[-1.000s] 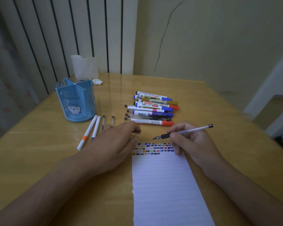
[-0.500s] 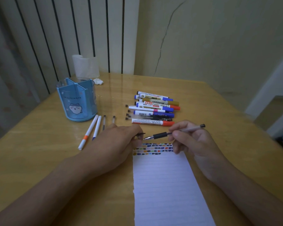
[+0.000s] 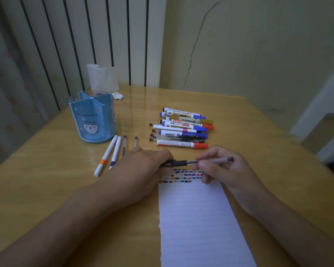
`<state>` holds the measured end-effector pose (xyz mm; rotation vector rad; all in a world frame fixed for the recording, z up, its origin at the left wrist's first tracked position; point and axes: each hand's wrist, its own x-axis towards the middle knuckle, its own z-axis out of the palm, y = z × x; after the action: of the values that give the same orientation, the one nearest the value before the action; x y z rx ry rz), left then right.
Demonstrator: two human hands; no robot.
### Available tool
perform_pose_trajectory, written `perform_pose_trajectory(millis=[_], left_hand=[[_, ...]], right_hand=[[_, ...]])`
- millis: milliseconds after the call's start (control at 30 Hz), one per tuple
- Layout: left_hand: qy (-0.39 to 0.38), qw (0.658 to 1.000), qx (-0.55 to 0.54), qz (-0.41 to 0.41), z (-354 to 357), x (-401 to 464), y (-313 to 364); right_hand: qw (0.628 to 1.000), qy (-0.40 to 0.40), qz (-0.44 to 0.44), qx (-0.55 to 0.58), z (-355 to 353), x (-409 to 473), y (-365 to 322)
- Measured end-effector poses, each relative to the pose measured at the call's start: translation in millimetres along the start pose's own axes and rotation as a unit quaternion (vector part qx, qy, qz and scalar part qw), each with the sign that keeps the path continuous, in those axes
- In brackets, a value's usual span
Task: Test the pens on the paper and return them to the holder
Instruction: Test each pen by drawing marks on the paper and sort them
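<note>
My right hand [image 3: 223, 168] pinches a clear pen [image 3: 201, 161] by its barrel, level above the top of the paper [image 3: 197, 218]. My left hand [image 3: 143, 170] holds the black cap [image 3: 170, 163] at the pen's tip end, fingers curled over it; whether the cap is fully seated I cannot tell. The paper lies on the table [image 3: 46, 180] in front of me, with rows of small coloured test marks [image 3: 181, 175] across its top edge, just below the pen. Beyond my hands lies a pile of markers [image 3: 181, 128], side by side. To the left stands the blue holder [image 3: 93, 118], upright, and four thin pens [image 3: 116, 151] lie between it and my left hand. A paper roll [image 3: 102, 77] stands at the far edge.
</note>
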<state>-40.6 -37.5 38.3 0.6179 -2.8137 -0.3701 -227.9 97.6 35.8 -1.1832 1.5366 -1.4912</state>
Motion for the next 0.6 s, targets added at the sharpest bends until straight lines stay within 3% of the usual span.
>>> perform_pose_trajectory(millis=[600], left_hand=[[0.033, 0.998, 0.039, 0.041, -4.7, -5.1, 12.7]], right_hand=[[1.0, 0.024, 0.003, -0.004, 1.8, -3.9, -6.8]])
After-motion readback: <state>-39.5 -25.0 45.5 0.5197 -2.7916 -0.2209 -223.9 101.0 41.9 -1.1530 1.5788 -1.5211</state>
